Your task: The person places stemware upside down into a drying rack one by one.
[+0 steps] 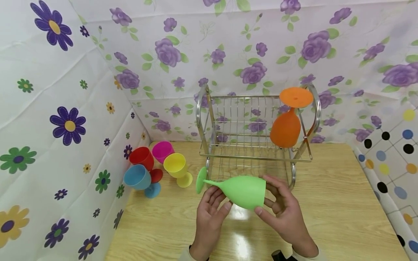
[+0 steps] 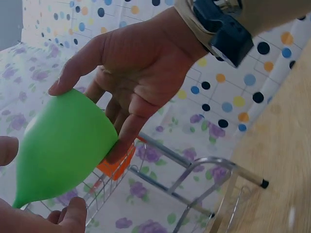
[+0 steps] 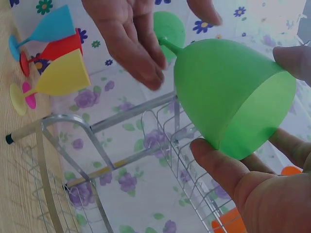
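Observation:
A light green plastic goblet (image 1: pixel 245 192) lies sideways in the air over the table, its foot to the left and its mouth to the right. My right hand (image 1: pixel 285 210) grips it near the rim, thumb on one side and fingers on the other. Around the stem end, my left hand (image 1: pixel 210 214) has its fingers and thumb spread loosely beside the bowl's narrow end. In the right wrist view, the left fingers (image 3: pixel 133 48) hang near the stem without curling round it. An orange goblet (image 1: pixel 285 128) stands upside down at the right of the wire rack's upper shelf.
Behind the hands stands the two-tier metal dish rack (image 1: pixel 251 158). Upright at the left are a blue goblet (image 1: pixel 137 177), a red goblet (image 1: pixel 141 157), a pink goblet (image 1: pixel 162 151) and a yellow goblet (image 1: pixel 176 166). Patterned cloth (image 1: pixel 215 36) hangs round the wooden table (image 1: pixel 343 203).

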Motion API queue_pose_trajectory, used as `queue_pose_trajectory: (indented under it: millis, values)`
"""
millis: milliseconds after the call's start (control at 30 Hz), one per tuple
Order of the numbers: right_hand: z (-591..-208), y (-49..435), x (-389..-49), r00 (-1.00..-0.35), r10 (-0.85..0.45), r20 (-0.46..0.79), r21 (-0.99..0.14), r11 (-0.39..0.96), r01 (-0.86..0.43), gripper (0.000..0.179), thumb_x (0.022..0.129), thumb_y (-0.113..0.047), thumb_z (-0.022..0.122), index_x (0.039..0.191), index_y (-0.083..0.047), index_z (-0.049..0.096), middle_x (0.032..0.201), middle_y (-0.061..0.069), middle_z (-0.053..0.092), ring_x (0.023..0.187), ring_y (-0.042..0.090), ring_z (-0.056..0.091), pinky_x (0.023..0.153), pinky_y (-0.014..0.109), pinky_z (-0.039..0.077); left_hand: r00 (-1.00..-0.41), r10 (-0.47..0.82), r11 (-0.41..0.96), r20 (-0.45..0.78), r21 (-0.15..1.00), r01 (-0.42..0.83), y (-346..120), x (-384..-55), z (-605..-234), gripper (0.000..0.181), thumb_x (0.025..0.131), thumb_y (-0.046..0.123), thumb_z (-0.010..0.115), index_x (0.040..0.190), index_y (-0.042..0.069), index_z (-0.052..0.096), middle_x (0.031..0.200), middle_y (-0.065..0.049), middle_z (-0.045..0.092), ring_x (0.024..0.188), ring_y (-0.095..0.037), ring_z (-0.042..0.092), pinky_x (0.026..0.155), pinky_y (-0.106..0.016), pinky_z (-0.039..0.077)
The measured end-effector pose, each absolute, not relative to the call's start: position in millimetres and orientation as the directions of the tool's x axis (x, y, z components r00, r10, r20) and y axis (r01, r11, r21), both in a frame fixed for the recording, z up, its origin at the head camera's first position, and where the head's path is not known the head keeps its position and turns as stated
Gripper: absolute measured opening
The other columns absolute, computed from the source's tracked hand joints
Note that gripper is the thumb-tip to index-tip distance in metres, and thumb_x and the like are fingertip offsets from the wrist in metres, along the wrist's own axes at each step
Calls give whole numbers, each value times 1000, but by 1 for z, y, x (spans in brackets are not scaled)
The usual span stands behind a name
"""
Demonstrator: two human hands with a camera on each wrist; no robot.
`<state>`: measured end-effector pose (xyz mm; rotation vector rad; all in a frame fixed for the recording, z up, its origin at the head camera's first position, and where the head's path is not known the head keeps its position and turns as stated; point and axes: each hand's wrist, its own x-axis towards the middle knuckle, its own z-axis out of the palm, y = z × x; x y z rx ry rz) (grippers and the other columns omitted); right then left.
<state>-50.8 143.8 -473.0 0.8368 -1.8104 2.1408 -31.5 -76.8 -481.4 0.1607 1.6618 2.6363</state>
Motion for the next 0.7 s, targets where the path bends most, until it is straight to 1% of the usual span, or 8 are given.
queue_pose_trajectory:
  millis: [167,200,300,433,533,700]
  values:
    - [-472,136,-48,-822,-189,537,-835,-259,-486,80,80,31,66,152,20,32,154,33,36,140,23,57,100,36,62,-982,161,-567,101,824,-8,-73,-36,-479,54,104,0,59,153,-2,36,146,-14,52,135,-23,58,111,-34,56]
    - [-472,135,-48,-823,-186,537,-833,-267,-484,79,80,31,66,152,21,32,154,33,36,140,24,57,100,37,62,-978,177,-590,111,807,-15,-73,-37,-479,53,105,0,57,153,-2,36,146,-13,52,135,-23,59,110,-35,56]
    - [-472,134,-48,-828,-180,531,-834,-281,-474,79,81,31,65,152,20,32,155,28,39,139,24,57,100,38,62,-971,200,-638,133,769,-26,-71,-39,-478,50,106,-2,54,153,-1,38,146,-12,53,134,-23,61,108,-35,57]
    - [-472,135,-49,-827,-179,533,-833,-279,-477,80,82,30,65,153,19,32,157,22,42,139,24,58,98,39,63,-971,204,-654,122,755,-42,-70,-41,-476,49,105,-1,56,152,-1,40,145,-11,54,132,-22,62,108,-36,58]
    - [-471,137,-49,-824,-178,538,-833,-261,-488,82,81,29,67,155,17,33,158,23,42,140,24,58,96,39,64,-971,202,-645,125,763,-36,-70,-43,-474,49,104,-2,57,151,-1,42,144,-11,55,131,-23,63,107,-37,58]
    - [-471,143,-49,-818,-175,549,-831,-225,-509,84,81,27,70,155,17,32,162,24,40,141,23,58,96,37,64,-965,188,-626,184,780,27,-74,-49,-469,49,102,-5,60,149,-2,46,142,-11,58,131,-24,64,106,-37,59]
